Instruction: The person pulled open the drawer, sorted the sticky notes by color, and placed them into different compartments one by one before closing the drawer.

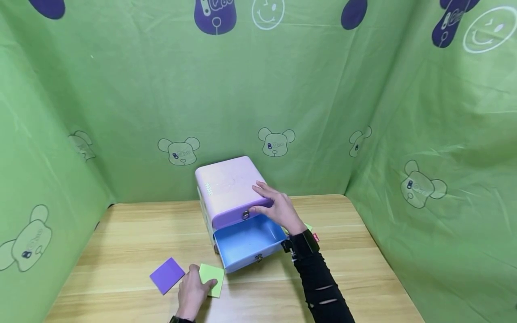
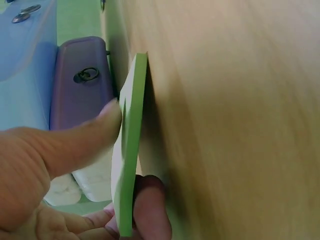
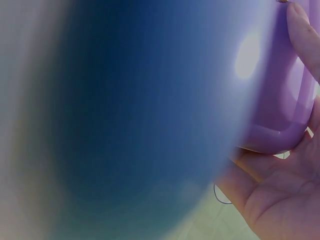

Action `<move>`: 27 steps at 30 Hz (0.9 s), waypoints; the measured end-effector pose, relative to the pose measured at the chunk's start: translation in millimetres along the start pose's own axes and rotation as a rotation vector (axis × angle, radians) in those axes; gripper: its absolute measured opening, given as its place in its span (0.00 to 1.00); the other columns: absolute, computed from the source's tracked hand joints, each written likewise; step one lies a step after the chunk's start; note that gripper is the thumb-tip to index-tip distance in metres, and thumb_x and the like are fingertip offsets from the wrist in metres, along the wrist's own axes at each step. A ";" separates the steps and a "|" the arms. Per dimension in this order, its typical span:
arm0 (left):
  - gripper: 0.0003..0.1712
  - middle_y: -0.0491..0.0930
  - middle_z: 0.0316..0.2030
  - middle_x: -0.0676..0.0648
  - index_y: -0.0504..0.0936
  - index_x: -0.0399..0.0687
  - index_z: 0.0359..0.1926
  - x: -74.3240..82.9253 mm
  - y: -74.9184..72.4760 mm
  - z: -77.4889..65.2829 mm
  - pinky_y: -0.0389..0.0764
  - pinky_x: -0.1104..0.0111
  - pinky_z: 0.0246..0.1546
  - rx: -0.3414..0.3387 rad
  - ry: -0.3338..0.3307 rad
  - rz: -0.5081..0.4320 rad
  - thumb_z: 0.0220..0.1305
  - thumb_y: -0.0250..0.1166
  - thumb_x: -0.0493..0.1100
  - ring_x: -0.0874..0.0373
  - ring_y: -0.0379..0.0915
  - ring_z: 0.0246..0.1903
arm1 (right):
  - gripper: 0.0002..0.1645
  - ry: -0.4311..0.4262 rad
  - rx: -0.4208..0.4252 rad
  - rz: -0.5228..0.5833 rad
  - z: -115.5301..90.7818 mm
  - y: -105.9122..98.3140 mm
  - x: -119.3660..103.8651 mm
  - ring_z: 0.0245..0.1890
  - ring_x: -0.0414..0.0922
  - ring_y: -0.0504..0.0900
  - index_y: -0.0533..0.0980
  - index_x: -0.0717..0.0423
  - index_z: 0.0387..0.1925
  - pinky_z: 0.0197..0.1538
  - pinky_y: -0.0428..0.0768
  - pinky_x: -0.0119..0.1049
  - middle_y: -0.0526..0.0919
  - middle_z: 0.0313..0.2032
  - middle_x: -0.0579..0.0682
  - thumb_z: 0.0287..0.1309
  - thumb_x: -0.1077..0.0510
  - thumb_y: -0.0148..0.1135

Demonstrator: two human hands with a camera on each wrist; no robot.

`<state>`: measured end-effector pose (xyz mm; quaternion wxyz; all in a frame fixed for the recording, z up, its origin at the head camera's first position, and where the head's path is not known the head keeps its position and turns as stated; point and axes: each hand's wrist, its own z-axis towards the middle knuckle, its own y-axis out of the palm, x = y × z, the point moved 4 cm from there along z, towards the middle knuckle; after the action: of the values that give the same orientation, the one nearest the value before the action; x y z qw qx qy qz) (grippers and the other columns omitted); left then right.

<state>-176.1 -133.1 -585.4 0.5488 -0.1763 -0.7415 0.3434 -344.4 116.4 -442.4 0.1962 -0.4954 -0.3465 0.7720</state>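
- Head view: left hand (image 1: 191,291) pinches squarish, flat light-green pad (image 1: 211,272), sides roughly front-to-back; right hand (image 1: 282,210) spread on rounded purple box (image 1: 229,185).
- Left wrist alone: pad's thick edge (image 2: 134,135).

Place: a cloth-walled booth (image 1: 121,89); the wider premises cannot be told.
Curtain (image 1: 307,80): green, hung on three sides, printed with bear heads (image 1: 276,142) and smiling faces (image 1: 268,13).
Tabletop (image 1: 343,224): pale wood grain, far edge meeting the curtain.

We find the head view bright and clear, the left wrist view softer, with shadow beside the green pad (image 2: 131,130); close up, right-wrist blur smears the blue drawer (image 3: 155,100), white glare spotting it.
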 end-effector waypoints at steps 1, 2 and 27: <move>0.28 0.81 0.32 0.37 0.74 0.29 0.49 -0.1 -0.7 0.1 0.75 0.62 0.23 0.007 0.007 -0.006 0.55 0.76 0.42 0.47 0.77 0.28 | 0.43 -0.003 0.001 -0.001 -0.1 0.0 0.1 0.76 0.50 0.66 0.73 0.36 0.69 0.78 0.65 0.51 0.68 0.74 0.38 0.49 0.43 0.77; 0.25 0.82 0.33 0.35 0.74 0.29 0.48 -0.3 -1.6 0.3 0.76 0.61 0.24 0.018 0.018 -0.012 0.58 0.73 0.41 0.46 0.78 0.29 | 0.43 -0.006 0.000 0.000 -0.2 -0.1 0.2 0.76 0.50 0.65 0.72 0.36 0.69 0.78 0.65 0.52 0.68 0.74 0.38 0.50 0.43 0.77; 0.08 0.83 0.26 0.44 0.78 0.34 0.41 2.2 -19.7 -5.1 0.77 0.65 0.27 0.079 0.098 -0.180 0.65 0.64 0.36 0.59 0.75 0.24 | 0.43 -0.001 -0.006 0.009 -0.8 -1.0 -0.5 0.76 0.50 0.65 0.72 0.35 0.69 0.78 0.64 0.53 0.68 0.74 0.37 0.49 0.43 0.77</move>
<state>-169.8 -143.9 -569.1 0.6195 -0.1036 -0.7127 0.3125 -343.5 117.1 -441.7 0.1912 -0.4973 -0.3464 0.7721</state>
